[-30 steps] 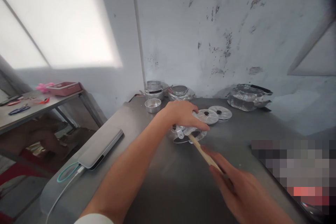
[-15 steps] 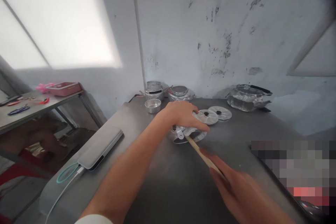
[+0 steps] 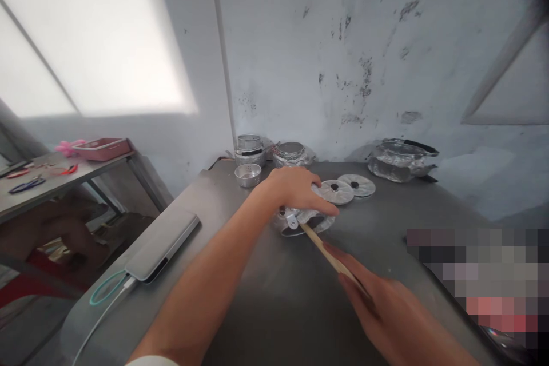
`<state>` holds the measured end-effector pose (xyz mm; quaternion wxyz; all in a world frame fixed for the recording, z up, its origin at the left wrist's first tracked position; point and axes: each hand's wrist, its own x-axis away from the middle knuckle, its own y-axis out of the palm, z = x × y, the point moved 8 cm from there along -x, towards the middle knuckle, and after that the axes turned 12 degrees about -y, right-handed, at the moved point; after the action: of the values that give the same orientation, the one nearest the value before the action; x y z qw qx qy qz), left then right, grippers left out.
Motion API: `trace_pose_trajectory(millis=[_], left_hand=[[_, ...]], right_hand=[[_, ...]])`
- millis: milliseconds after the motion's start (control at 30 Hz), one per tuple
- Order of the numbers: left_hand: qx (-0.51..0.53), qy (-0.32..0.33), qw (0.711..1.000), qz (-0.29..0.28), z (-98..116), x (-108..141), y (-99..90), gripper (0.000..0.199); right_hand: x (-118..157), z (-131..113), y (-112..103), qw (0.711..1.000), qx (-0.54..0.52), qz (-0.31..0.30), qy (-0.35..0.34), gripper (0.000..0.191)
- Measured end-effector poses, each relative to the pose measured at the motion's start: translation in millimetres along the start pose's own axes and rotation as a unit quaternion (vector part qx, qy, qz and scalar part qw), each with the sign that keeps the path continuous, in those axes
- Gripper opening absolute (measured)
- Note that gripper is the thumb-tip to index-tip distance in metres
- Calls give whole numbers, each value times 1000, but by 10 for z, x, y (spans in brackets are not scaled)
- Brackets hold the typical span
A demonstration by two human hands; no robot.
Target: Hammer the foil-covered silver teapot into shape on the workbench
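Note:
My left hand (image 3: 295, 187) is curled over a small shiny metal pot (image 3: 322, 223), which lies tilted on the table with its dark opening towards me. A metal tab with a hole (image 3: 292, 221) sticks out from its side. In my right hand (image 3: 373, 297) is a light wooden stick (image 3: 318, 243), its far end against the pot near the tab; whether the tip goes inside is hidden. Just behind the pot lie two round lids with black knobs, one lid (image 3: 341, 197) partly overlapping the other lid (image 3: 364, 187).
A perforated metal strainer (image 3: 247, 176) stands before stacked pots (image 3: 251, 157) and another wrapped pot (image 3: 290, 151). A plastic-wrapped kettle (image 3: 397, 163) sits back right. At left are a power bank (image 3: 165, 246) with cable and a side table with a pink basket (image 3: 103, 150). A blurred-out device lies right.
The whole view has shifted slightly. Both hands keep the same hold, and the stick stays against the pot.

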<state>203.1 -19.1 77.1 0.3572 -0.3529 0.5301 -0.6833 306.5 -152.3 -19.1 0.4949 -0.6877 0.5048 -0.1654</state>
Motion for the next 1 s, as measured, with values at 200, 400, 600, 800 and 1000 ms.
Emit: trace_pose_trajectory(millis=[200, 400, 600, 800, 1000], left_hand=[[-12, -8, 1000, -1, 11, 14, -4, 81], [-23, -13, 1000, -6, 1, 9, 13, 84], [-14, -10, 1000, 1, 7, 12, -5, 81], [-6, -10, 1000, -3, 11, 13, -5, 78], [-6, -7, 1000, -2, 8, 17, -9, 80]], right_hand=[[-11, -5, 20, 1000, -18, -16, 19, 48], [27, 24, -21, 999, -12, -6, 32, 49], [44, 88, 57, 998, -7, -37, 44, 49], [77, 74, -5, 999, -5, 1, 38, 49], [79, 112, 93, 998, 27, -33, 40, 48]])
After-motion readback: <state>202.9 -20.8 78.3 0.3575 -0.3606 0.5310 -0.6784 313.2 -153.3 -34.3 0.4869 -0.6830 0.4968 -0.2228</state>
